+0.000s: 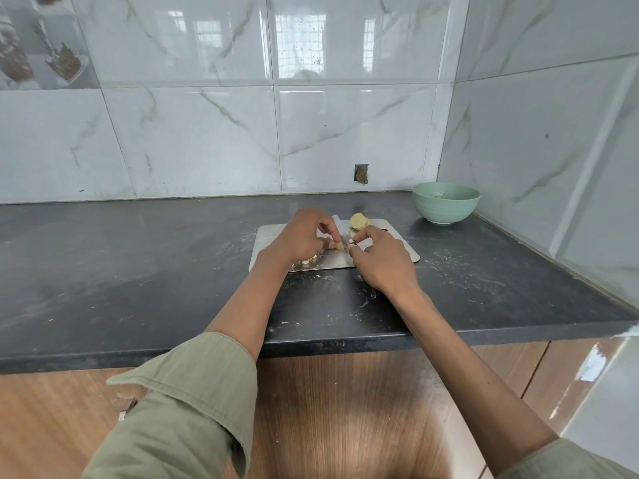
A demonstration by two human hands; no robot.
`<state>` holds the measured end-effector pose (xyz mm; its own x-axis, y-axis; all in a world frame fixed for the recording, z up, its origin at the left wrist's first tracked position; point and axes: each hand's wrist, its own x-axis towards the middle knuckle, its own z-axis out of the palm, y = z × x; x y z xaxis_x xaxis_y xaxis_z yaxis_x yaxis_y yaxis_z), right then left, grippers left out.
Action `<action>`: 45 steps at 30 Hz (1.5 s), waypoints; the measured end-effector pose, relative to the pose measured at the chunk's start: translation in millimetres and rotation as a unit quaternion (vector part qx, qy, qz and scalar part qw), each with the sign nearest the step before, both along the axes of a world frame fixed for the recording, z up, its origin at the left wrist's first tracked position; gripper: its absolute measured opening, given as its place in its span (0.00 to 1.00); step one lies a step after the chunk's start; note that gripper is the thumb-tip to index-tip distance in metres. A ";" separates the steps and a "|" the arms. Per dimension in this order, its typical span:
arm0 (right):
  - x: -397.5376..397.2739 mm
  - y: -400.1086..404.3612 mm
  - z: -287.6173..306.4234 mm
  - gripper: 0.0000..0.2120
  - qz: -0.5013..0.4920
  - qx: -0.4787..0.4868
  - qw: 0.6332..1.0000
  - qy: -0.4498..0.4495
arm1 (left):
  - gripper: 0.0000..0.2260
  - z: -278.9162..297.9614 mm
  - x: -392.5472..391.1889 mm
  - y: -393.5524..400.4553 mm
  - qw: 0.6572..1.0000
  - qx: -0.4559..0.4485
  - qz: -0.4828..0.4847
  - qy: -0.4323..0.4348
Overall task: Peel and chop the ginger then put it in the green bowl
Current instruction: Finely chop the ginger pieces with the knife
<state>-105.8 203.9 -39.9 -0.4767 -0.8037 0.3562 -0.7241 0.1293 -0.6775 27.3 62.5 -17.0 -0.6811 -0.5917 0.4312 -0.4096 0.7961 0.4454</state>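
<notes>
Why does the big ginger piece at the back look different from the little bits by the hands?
The big ginger piece is one rounded chunk; the little bits are small chopped pieces. The chunk sits alone at the board's far edge, touched by neither hand; the bits lie near the front edge, partly under the left hand. Both are pale yellow and on the same board.

Metal board (397, 252), matt dark counter (138, 271), glossy tiles (207, 133), wood cab. fronts (345, 409).
</notes>
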 end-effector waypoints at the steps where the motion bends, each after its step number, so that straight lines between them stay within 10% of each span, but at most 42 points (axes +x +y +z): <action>1: 0.0 0.2 -0.1 0.08 0.000 0.000 1.000 -0.001 | 0.08 0.2 0.2 0.6 1.000 -0.009 0.004 -0.003; 45: 11.4 12.2 5.8 0.07 0.015 -0.011 0.997 0.076 | 0.07 -2.0 5.1 -6.4 0.997 0.056 0.020 0.046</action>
